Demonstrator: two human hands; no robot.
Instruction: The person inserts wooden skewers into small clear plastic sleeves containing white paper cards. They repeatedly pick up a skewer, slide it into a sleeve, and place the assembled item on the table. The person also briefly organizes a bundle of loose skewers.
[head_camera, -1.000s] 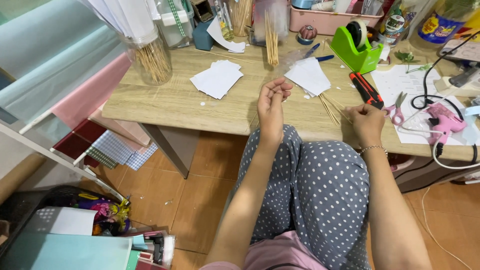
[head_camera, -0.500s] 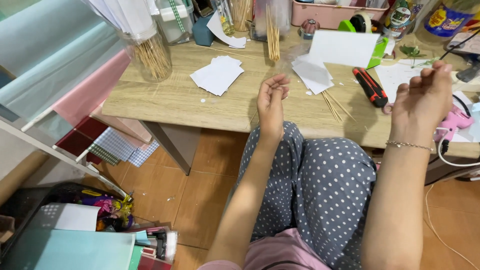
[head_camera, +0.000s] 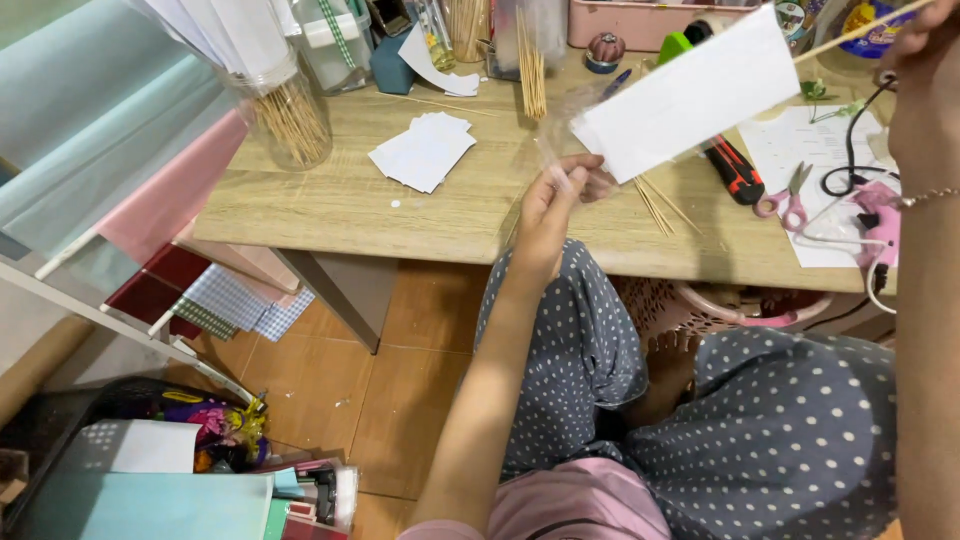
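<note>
Head view: the left hand (head_camera: 556, 205) is raised over the front edge of the table (head_camera: 330, 205), fingers pinched narrowly on a clear film (head_camera: 565, 125) that is hard to make out. The right hand (head_camera: 925, 70) is raised at the upper right of the frame, above the table's right end, closed on a thin stick (head_camera: 850, 35). A white sheet (head_camera: 690, 95) is carried on that stick and hangs tilted in the air above the table's middle, just beyond the left hand. Below it, loose sticks (head_camera: 655, 205) lie near the front edge. A cutter (head_camera: 735, 170) and pink scissors (head_camera: 785, 195) lie toward the right end. A stack of white cards (head_camera: 425, 150) lies left of centre. A jar of sticks (head_camera: 290, 120) stands at the back left corner.
</note>
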